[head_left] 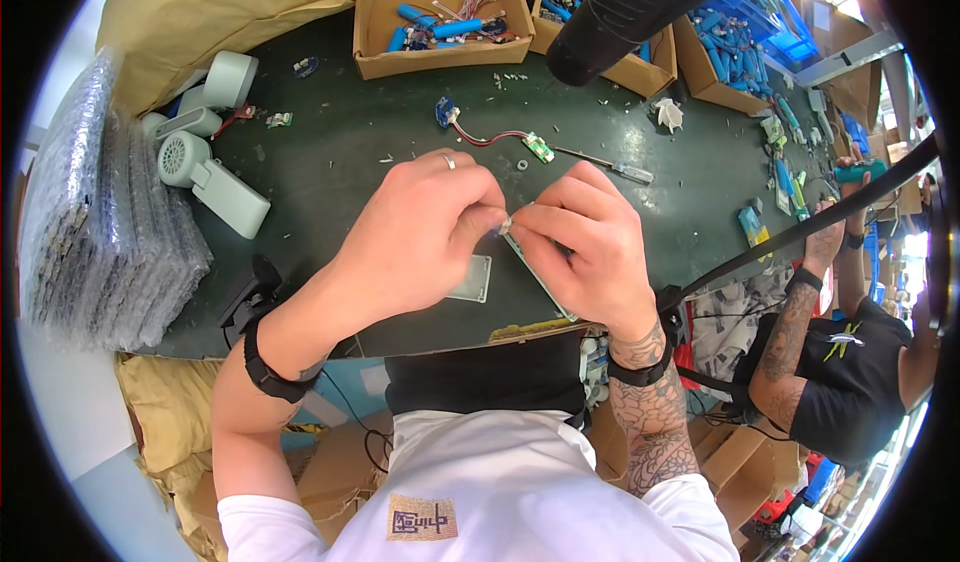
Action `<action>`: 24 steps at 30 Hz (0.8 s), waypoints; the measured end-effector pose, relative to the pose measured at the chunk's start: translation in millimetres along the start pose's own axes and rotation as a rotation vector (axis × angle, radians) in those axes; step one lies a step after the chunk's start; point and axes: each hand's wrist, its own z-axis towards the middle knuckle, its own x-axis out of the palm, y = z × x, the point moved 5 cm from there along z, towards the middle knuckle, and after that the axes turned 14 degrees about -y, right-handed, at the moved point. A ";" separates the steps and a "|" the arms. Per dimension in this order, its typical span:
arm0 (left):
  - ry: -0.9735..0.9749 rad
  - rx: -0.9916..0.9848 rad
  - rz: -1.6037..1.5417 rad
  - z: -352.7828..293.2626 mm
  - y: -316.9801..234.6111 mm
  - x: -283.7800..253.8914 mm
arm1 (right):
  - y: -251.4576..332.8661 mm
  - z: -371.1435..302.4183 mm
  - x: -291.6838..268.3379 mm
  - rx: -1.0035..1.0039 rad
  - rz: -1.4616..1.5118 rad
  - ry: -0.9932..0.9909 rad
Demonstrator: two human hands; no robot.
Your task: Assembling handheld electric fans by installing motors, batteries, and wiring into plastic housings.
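Both hands, left hand (pixel 415 230) and right hand (pixel 585 252), pinch a thin pale strip (pixel 540 280) above the green table (pixel 330 162).

fan housings (pixel 205 162) lie left on the table (pixel 340 132), cardboard boxes (pixel 443 17) behind.

Open brown cardboard boxes (pixel 443 14) along far table edge, blue parts inside. Stack of clear bubble-wrap packs (pixel 95 222) far left. Beige square label (pixel 421 518) on white shirt.
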 end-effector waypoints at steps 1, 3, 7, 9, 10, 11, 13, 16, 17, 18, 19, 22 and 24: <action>0.006 -0.010 -0.005 -0.2 0.0 0.4 | 0.1 0.1 0.1 0.000 0.000 -0.001; 0.012 -0.020 -0.010 -0.6 -0.1 0.8 | 0.4 0.4 0.4 -0.003 0.015 0.002; 0.019 -0.040 -0.015 -1.0 1.0 1.8 | -0.7 -1.0 -0.2 0.014 0.015 0.007; 0.025 -0.055 -0.027 -0.9 1.8 2.9 | -3.4 -2.3 -0.8 0.059 -0.004 0.014; 0.019 -0.057 -0.031 -0.8 2.2 2.9 | -3.6 -2.1 -1.1 0.059 -0.005 0.014; 0.014 -0.059 -0.034 -0.6 2.4 2.9 | -3.4 -1.6 -1.3 0.054 -0.004 0.011; 0.012 -0.059 -0.029 -0.3 1.7 3.1 | -3.3 -1.4 -1.6 0.050 -0.003 0.007; 0.007 -0.054 -0.019 -0.7 0.9 3.5 | -3.1 -1.4 -0.9 0.055 0.006 0.008; 0.006 -0.049 -0.015 -0.6 0.9 3.6 | -2.8 -1.2 -0.6 0.049 0.008 0.003; 0.007 -0.049 -0.015 -0.5 1.6 4.2 | -2.7 -1.5 -0.6 0.044 0.011 0.000; 0.002 -0.035 -0.013 -0.3 1.9 4.5 | -2.8 -1.2 -1.2 0.045 0.010 -0.001; 0.000 -0.063 -0.035 -0.9 5.2 6.5 | -5.0 -1.3 -1.5 0.048 0.001 0.033; 0.000 -0.105 -0.055 -1.3 5.9 6.5 | -10.8 -0.7 -3.2 0.072 0.018 0.021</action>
